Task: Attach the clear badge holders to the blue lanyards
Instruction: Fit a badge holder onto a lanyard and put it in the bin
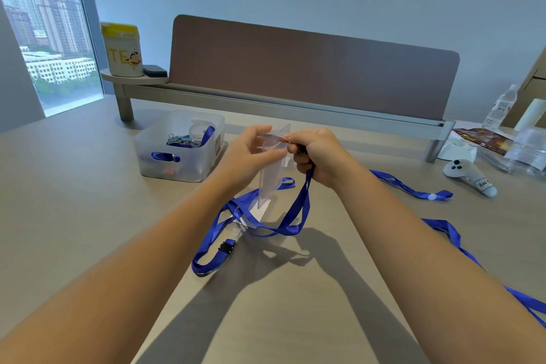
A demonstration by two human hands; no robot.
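Our left hand pinches the clear plastic badge holder, hanging lengthwise; our right hand grips the blue ribbon lanyard clip beside its top edge.

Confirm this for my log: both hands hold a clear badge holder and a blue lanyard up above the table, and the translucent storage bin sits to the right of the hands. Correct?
Not quite. In the head view the translucent storage bin sits to the left of the hands, not the right. The rest holds: left hand and right hand hold the clear badge holder and blue lanyard above the table.

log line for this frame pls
step: clipping | left hand: holds clear badge holder | right hand: grips blue lanyard at holder top | attached: cannot tell
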